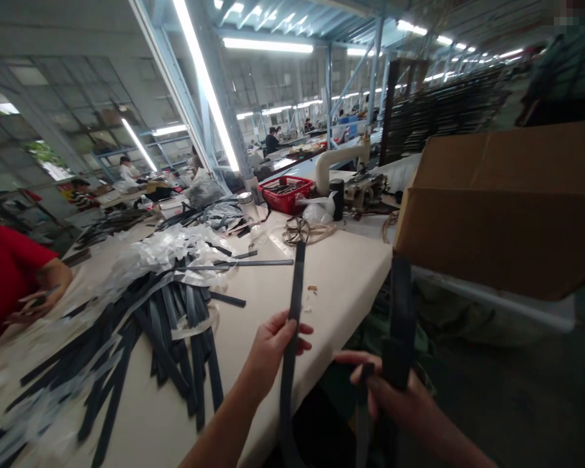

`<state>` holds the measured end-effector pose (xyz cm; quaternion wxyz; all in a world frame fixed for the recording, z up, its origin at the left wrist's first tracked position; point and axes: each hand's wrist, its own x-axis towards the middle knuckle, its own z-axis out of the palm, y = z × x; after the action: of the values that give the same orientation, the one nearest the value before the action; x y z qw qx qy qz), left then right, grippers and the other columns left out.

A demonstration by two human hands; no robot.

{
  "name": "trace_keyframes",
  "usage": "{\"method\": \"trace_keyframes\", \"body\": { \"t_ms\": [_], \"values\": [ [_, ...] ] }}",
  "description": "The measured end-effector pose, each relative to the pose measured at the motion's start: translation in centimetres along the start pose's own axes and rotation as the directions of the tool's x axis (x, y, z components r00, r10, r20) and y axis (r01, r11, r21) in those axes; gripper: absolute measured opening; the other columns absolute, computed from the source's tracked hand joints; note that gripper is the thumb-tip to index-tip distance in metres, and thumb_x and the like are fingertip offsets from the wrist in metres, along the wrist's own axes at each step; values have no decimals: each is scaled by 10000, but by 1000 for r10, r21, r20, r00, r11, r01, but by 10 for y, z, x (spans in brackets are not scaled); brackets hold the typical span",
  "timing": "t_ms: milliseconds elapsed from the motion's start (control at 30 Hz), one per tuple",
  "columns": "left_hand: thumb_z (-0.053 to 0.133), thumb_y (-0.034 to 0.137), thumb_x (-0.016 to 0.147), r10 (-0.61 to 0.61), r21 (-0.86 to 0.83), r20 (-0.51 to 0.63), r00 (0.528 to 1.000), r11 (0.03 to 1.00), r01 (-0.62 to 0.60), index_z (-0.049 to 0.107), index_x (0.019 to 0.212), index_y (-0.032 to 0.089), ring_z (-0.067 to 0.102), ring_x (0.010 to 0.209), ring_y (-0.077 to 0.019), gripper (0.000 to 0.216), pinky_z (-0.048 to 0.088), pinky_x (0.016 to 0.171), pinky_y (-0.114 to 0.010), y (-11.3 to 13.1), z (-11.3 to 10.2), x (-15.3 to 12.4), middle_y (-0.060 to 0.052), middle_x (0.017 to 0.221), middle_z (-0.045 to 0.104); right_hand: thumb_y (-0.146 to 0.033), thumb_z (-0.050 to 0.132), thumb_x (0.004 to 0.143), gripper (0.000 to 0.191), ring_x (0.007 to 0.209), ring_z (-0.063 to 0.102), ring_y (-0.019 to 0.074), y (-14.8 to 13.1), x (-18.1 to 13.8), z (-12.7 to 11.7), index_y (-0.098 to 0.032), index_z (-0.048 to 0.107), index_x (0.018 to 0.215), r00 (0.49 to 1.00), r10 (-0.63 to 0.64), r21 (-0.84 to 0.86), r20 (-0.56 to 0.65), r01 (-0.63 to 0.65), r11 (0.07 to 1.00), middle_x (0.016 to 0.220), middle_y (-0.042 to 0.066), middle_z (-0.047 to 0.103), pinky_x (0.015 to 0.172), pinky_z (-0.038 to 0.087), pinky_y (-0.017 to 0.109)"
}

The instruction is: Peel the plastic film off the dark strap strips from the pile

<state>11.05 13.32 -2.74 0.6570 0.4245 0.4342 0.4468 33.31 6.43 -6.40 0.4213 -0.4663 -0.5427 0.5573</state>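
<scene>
My left hand (pixel 279 338) pinches a long dark strap (pixel 297 279) between thumb and fingers. One end of this strap points up over the table, and its lower part curves down past the table edge. At the right, my right hand (pixel 390 390) is closed around dark strap material (pixel 400 325), which rises in a loop above the fist. A narrower strap end (pixel 364 396) also shows at its fingers. Whether both hands hold the same strap I cannot tell. A heap of similar dark straps (pixel 180 344) lies on the table to the left, partly under crumpled white plastic wrapping (pixel 160 250).
The pale table (pixel 341 273) bears a red basket (pixel 285 194), a coil of cord (pixel 297 231), a clear jar (pixel 247 207) and a machine (pixel 363 188). A large cardboard box (pixel 507 214) stands right. A person in a red shirt (pixel 14 266) sits at left.
</scene>
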Motion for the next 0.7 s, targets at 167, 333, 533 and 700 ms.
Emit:
{"method": "trace_keyframes", "body": {
  "t_ms": [167,333,533,700],
  "values": [
    [656,490,835,-130,187,135,982,977,104,707,1020,170,634,644,-118,373,471,634,-232,-34,6,-46,-72,873,728,-556,669,841,388,534,543,112,-38,51,-14,-230,748,1036,968,-171,124,-182,195,973,1115,79,704,423,394,218],
    [593,519,869,-127,270,150,981,959,83,709,994,159,621,702,-147,398,482,682,-267,-38,2,-63,-79,898,712,-520,694,824,322,524,544,107,-58,60,0,-209,772,857,966,-219,107,-137,234,966,1042,67,745,490,477,227],
    [612,452,871,123,266,126,984,952,-153,640,1192,199,612,952,-234,410,475,852,-312,-11,22,-58,-71,1051,696,-447,644,897,311,693,649,170,-60,48,38,-189,767,1019,959,-280,1,44,280,960,901,54,746,562,518,224],
    [489,413,930,159,425,71,985,888,-175,686,840,192,595,752,-189,310,444,726,-273,-6,27,-60,-39,768,665,-448,620,907,358,511,578,137,-63,42,44,-158,753,1070,946,-303,-11,118,306,952,804,45,713,448,471,233]
  ]
}}
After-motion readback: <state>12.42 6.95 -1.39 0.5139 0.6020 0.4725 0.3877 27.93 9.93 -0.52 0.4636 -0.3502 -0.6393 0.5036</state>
